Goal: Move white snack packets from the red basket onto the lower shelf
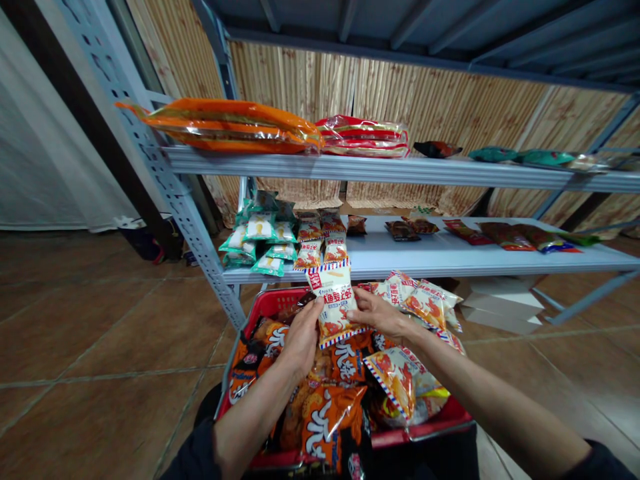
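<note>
The left hand (303, 337) and right hand (383, 313) held a white-and-red snack packet (334, 307) upright between them, just above a red plastic basket (265, 303). The left grip was closed on the packet's lower left side, while the right grip pinched its right edge with the fingertips (356, 301). Orange snack bags (325, 420) filled the basket, and more white-and-red packets (425, 303) lay heaped at its 1 o'clock side, just past the right hand. At 12 o'clock from the basket stood a grey steel shelf (450, 263) carrying rows of packets, with green-and-white sachets (255, 233) at its left end and large orange bags (225, 127) on the tier above.
</note>
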{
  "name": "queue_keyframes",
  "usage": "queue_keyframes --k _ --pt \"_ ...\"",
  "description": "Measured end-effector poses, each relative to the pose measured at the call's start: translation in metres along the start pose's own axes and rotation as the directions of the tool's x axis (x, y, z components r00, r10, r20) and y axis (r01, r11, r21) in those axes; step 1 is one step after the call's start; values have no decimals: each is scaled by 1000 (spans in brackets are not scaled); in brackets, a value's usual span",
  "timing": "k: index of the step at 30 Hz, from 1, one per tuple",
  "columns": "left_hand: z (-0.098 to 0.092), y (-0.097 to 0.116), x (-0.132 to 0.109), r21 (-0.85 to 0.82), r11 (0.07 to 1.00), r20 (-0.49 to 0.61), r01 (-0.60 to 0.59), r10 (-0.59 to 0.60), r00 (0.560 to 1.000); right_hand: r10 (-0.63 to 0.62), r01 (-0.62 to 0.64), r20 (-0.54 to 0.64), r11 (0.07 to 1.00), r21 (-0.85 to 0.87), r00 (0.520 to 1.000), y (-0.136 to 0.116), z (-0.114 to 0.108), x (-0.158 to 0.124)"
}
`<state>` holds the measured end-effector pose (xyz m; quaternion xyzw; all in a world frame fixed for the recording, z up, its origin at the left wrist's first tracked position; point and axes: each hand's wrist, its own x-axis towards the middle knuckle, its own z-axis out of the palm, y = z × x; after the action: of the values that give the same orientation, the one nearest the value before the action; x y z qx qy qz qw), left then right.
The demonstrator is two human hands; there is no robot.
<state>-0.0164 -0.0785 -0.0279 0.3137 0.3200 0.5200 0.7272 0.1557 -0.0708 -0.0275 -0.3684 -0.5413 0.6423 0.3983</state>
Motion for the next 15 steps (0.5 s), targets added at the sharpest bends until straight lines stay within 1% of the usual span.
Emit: queue_keyframes --k 3,6,9,12,15 --pt "-1 3 1 74 997 -40 -5 8 999 18 -18 2 1000 12 1000 0 1 -1" --pt "0 4 3 110 993 -59 -35 42 997 23 -23 6 999 25 1000 -1 2 -3" --pt "0 4 6 113 992 -91 -48 58 994 33 -33 4 998 52 999 -1 3 -3" --pt "0 5 10 94 995 -135 -35 48 990 37 -37 -4 995 91 999 0 4 -4" --pt "-1 5 15 65 998 -156 -22 31 987 33 -33 7 990 141 999 1 6 -6"
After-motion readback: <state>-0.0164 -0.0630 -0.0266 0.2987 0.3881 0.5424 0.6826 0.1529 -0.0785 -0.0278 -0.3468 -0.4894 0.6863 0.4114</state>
